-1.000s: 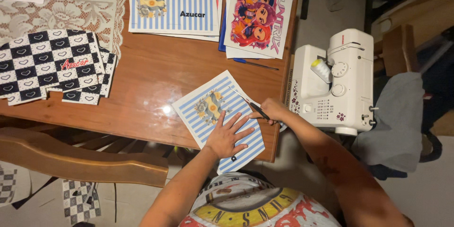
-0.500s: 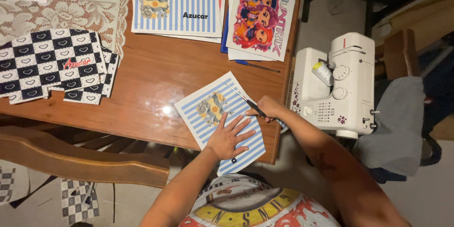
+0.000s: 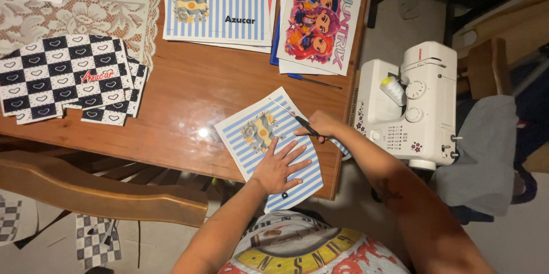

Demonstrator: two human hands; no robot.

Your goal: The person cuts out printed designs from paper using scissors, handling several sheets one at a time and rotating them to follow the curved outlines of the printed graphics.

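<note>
A: Blue-and-white striped sheet (image 3: 260, 137) lies tilted at the wooden table's (image 3: 189, 108) near edge. What is your left hand (image 3: 280, 165) doing?

B: It presses flat on the sheet, fingers spread.

A: And your right hand (image 3: 325, 124)?

B: Clenched around a thin dark blade (image 3: 297, 120) at the sheet's right edge, beside the white sewing machine (image 3: 414, 108).

Person seen from above: both forearms bare, no sleeves reaching the wrists. Left hand (image 3: 281, 165) and right hand (image 3: 325, 124) without gloves or visible rings. A dark tattoo marks the right forearm. The torso wears a white T-shirt (image 3: 303, 248) printed with a yellow-and-red circular graphic.
</note>
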